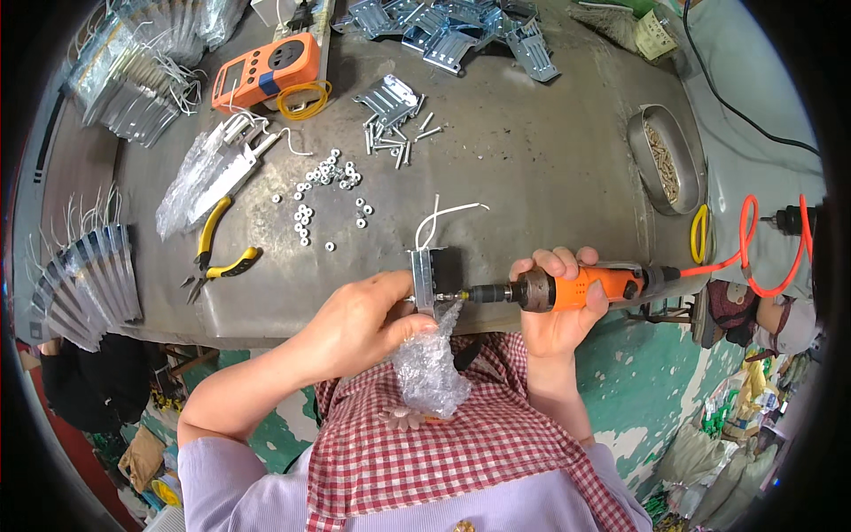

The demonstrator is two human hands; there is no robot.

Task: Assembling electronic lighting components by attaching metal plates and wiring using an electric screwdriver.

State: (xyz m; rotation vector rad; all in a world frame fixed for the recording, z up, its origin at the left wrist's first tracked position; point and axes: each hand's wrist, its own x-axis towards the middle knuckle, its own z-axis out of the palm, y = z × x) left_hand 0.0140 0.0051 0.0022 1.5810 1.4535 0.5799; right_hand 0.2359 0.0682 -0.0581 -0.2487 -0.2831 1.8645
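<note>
At the near edge of the table, my left hand (359, 321) is closed around a narrow metal part (423, 279). Two white wires (450, 213) rise from the part's far end, and crumpled clear plastic wrap (431, 371) hangs below it. My right hand (564, 330) grips an orange power screwdriver (581, 290), lying level and pointing left. The screwdriver's bit (454, 297) meets the right side of the metal part; the exact contact is too small to make out. Beyond my left hand lie loose nuts (305, 220) and several screws (404, 149).
Yellow-handled pliers (211, 232) and wrapped strips with wires (232, 168) lie to the left, near an orange multimeter (270, 71). Metal brackets (443, 49) are piled at the back. On the right stands a metal dish (636, 142) of small pieces; an orange coiled hose (752, 257) trails from the screwdriver.
</note>
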